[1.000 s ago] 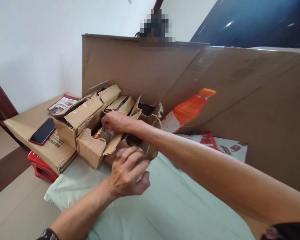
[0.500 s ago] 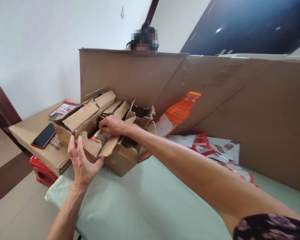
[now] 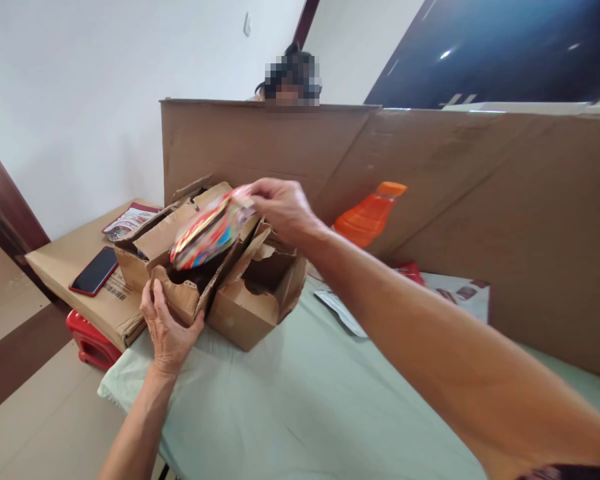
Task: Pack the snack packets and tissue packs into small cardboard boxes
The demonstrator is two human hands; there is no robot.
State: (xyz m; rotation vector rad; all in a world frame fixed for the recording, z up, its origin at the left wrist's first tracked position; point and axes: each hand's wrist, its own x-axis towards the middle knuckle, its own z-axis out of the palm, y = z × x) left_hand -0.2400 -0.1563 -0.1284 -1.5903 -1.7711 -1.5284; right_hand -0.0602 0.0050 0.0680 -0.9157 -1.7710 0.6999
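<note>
Pinched in my right hand (image 3: 287,210) is a shiny, colourful snack packet (image 3: 207,233), red, gold and blue. It is blurred by motion and hangs tilted over an open cardboard box (image 3: 179,297). My left hand (image 3: 167,337) grips that box at its near end, thumb on the right side and fingers on the left. A second cardboard box (image 3: 243,317) with torn edges stands open just to the right. On the left lies another box (image 3: 133,267) with its flaps partly folded in.
A tall cardboard panel (image 3: 430,180) stands behind, with a person (image 3: 293,77) beyond it. An orange bottle (image 3: 365,217) leans near it, above red and white packets (image 3: 457,293). At left, a phone (image 3: 94,270) and a pouch (image 3: 130,220) lie on a flat carton over a red stool (image 3: 93,340).
My right hand has drawn the packet up out of the box, moving up and to the right. My left hand stays on the box.
</note>
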